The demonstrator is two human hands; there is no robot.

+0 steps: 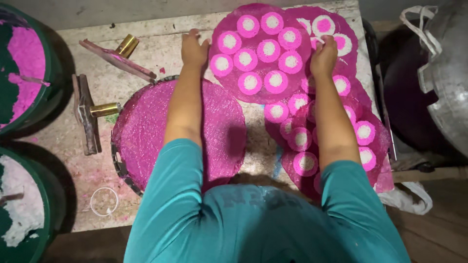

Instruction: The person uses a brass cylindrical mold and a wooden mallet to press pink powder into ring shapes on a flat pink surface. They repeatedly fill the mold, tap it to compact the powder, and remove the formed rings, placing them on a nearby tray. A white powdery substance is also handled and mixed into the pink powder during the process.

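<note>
At the upper centre of the frame, the left hand [194,48] rested on the left edge of a round pink disc [261,53], fingers curled together against the rim; the right hand [324,56] gripped its right edge, fingers folded over — whether pinching or only pressing could not be told. The disc carried pink-and-white rings and lay on the worn table [161,31], overlapping more ringed discs [336,131] at right. Below left lay a plain pink sheet [146,131] on a round tray; at far left stood two green tubs — one of pink paste [24,68], one of white paste [19,204]; two wooden stamps [90,112] with brass ends lay between.
</note>
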